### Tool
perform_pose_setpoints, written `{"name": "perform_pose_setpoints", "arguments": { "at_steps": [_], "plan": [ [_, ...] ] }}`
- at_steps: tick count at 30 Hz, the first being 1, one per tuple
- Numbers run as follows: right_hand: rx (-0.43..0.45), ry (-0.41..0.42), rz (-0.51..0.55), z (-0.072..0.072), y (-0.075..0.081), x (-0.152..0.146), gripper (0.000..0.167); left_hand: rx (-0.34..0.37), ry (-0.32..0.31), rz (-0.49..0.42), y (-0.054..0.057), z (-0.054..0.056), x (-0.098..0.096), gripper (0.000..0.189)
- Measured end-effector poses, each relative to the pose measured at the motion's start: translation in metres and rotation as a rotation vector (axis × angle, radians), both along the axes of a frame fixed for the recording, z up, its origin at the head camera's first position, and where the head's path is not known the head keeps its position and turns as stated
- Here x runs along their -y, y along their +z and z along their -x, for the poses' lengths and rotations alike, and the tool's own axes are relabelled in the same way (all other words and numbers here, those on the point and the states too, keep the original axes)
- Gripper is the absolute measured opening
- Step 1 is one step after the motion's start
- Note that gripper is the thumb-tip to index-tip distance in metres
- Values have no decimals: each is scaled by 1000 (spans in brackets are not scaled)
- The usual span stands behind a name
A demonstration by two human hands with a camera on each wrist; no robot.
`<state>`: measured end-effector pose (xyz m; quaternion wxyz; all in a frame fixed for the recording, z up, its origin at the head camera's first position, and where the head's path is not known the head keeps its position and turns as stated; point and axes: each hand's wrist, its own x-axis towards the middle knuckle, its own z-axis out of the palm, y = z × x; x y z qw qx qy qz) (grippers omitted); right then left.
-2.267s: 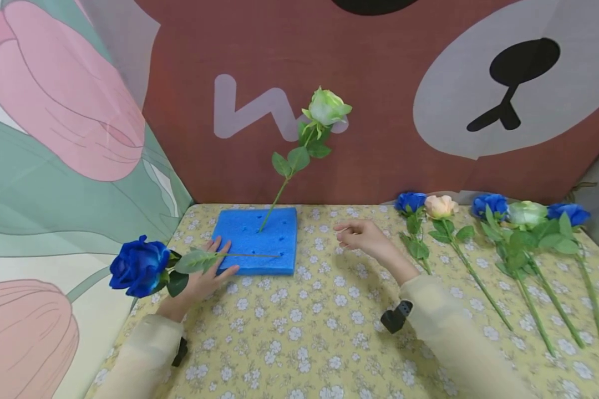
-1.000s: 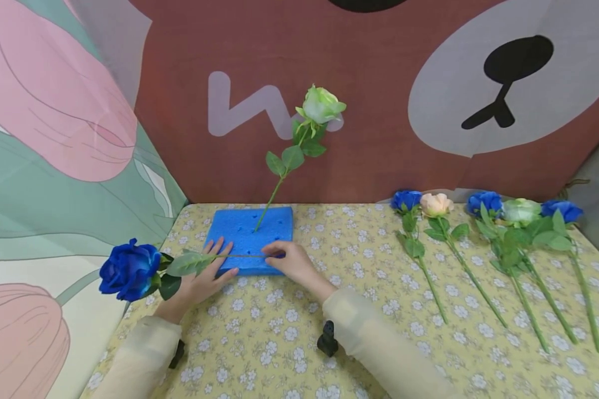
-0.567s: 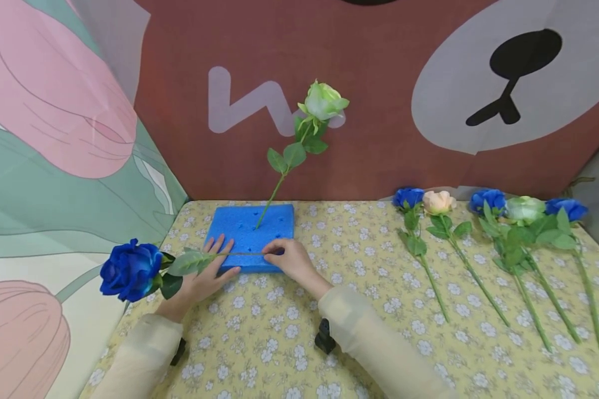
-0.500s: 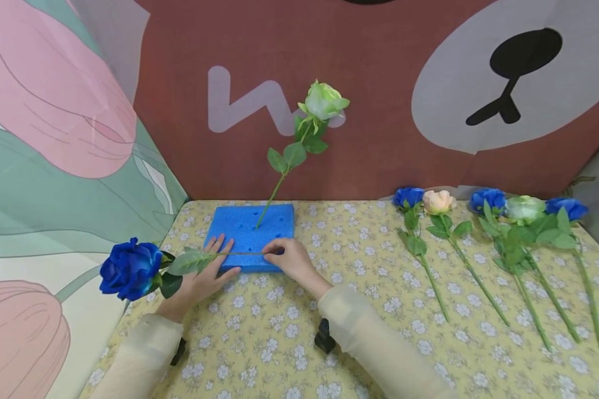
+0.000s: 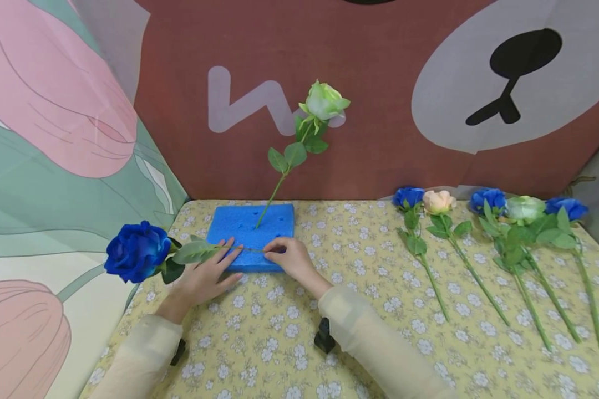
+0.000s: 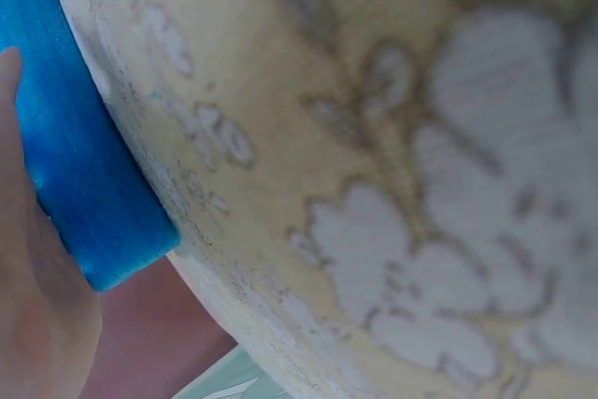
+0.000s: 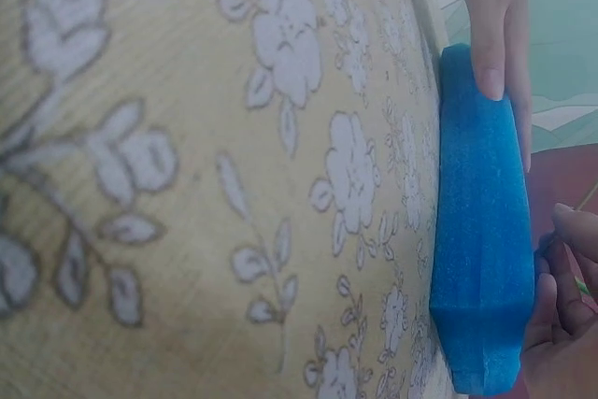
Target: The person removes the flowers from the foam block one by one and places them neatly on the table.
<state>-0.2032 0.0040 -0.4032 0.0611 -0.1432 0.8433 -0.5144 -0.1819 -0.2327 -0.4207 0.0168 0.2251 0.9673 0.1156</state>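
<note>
A blue foam block (image 5: pixel 284 215) with several small holes lies on the table. My left hand (image 5: pixel 199 282) rests on its left part with fingers straight and spread; in the left wrist view the foam block (image 6: pixel 93 156) shows beside that hand. A blue artificial rose (image 5: pixel 137 252) leans far to the left, its stem passing over the left fingers. Thumb and forefinger of my right hand (image 5: pixel 293 259) pinch this stem near its lower end, at the block's right part; the stem's tip is hidden by the fingers. A pale green rose (image 5: pixel 324 102) stands tilted in the block.
On the right of the flower-print tablecloth (image 5: pixel 299 343) lie several roses: a blue rose (image 5: pixel 408 197), a peach rose (image 5: pixel 439 203), a whitish-green rose (image 5: pixel 526 210) and more blue ones. A printed backdrop (image 5: pixel 369 149) rises behind the table.
My right hand has come in from the right and pinched the blue rose's stem. Just now the blue bloom has risen slightly, and my left hand has shifted a little to the right.
</note>
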Motion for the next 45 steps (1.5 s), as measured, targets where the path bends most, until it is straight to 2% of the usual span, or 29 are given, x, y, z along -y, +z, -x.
{"name": "perform_pose_setpoints", "arguments": {
  "at_steps": [6, 12, 16, 20, 25, 31, 36, 42, 45],
  "plan": [
    [49, -32, 88, 2, -2, -1, 14, -25, 2, 87, 1, -1, 0, 69],
    [110, -61, 179, 5, -3, -5, 19, 0, 4, 74, 2, -2, -1, 70],
    [134, -83, 216, 6, -3, -8, 21, 3, 13, 63, -2, 0, -1, 70],
    [142, -135, 278, 8, -4, -12, 20, 8, 13, 75, -2, 0, -2, 70],
    [134, -203, 350, 13, -6, -19, 16, 11, 9, 70, 0, -1, -3, 70],
    [131, -213, 392, 15, -6, -25, 17, 12, 15, 64, 2, -2, -4, 70],
    [93, -235, 437, 16, -4, -28, 20, 16, 17, 66, 2, -3, -5, 70],
    [39, -239, 599, 21, 13, -42, 20, 23, 22, 53, 2, -2, -5, 69],
    [23, -224, 604, 24, 24, -53, 21, 22, 26, 62, 1, -2, -4, 69]
  ]
}}
